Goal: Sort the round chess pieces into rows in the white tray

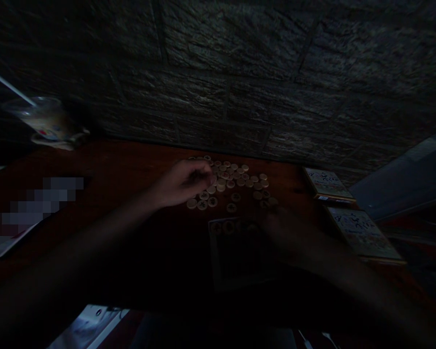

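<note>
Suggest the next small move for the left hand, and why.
Probably bring a loose round piece to the tray with the left hand: that hand is at the scattered pieces, and a row of pieces lines the tray's far edge. Whether it holds one is unclear.

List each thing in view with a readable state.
Pieces: loose, some marked side up, some blank
Tray: row of pieces at far edge, rest too dark
Left hand: fingers curled, at the pieces
Right hand: by the tray, grip too dark
Boxes: lying flat, printed side up
Cup: upright, straw in
</note>
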Tool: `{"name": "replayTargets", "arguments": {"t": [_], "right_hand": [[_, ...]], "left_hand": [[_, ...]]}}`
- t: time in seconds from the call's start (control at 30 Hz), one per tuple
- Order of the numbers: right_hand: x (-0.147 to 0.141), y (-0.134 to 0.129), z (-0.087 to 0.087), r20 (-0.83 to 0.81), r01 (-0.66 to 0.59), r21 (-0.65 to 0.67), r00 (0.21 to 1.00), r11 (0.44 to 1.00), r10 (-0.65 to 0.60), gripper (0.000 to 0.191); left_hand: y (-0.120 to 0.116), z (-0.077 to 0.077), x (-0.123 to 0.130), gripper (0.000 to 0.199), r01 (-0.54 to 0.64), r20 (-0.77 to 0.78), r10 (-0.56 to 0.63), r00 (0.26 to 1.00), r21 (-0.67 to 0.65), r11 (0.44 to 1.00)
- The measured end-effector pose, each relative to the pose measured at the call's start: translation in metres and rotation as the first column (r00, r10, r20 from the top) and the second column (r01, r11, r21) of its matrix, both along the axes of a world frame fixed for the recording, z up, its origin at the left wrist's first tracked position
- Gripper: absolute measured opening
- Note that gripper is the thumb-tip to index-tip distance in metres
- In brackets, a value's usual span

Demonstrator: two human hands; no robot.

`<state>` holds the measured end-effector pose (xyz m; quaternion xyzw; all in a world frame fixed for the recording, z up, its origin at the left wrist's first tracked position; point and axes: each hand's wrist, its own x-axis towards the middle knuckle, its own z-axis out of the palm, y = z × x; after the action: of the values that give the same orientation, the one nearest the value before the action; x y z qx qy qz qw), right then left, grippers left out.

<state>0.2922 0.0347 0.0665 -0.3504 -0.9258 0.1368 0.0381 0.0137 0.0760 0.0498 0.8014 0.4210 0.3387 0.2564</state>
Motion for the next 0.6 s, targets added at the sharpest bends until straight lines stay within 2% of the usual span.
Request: {"name": "replayTargets", "arguments": {"t": [0.07, 0.17, 0.3, 0.43, 0.6], "right_hand": [[0.003, -0.001, 0.001, -0.002, 0.027, -0.024, 1.000, 0.999, -0.027, 0.031], [0.008, 0.000, 0.008, -0.069, 0.071, -0.066, 0.995, 0.995, -0.075, 0.026], [0.015, 0.007, 0.011, -0.158, 0.108, -0.079, 0.980, 0.991, -0.120, 0.017], [0.023, 0.016, 0.006, -0.207, 0.113, -0.054, 0.971, 0.992, -0.121, 0.024], [0.032, 0.023, 0.008, -0.170, 0.135, -0.111, 0.974, 0.985, -0.153, 0.015]], "left_hand": [[0.003, -0.004, -0.002, 0.011, -0.044, -0.022, 0.045, 0.999, 0.041, 0.998], [0.003, -0.004, -0.002, 0.012, -0.027, -0.065, 0.029, 0.997, 0.036, 0.999], [-0.001, -0.001, 0.001, 0.013, 0.037, -0.137, -0.035, 0.990, 0.012, 0.999], [-0.006, -0.001, 0.004, 0.010, 0.128, -0.195, -0.124, 0.973, 0.009, 0.992], [-0.014, 0.002, 0.010, 0.006, 0.241, -0.244, -0.265, 0.933, -0.125, 0.963]]}}
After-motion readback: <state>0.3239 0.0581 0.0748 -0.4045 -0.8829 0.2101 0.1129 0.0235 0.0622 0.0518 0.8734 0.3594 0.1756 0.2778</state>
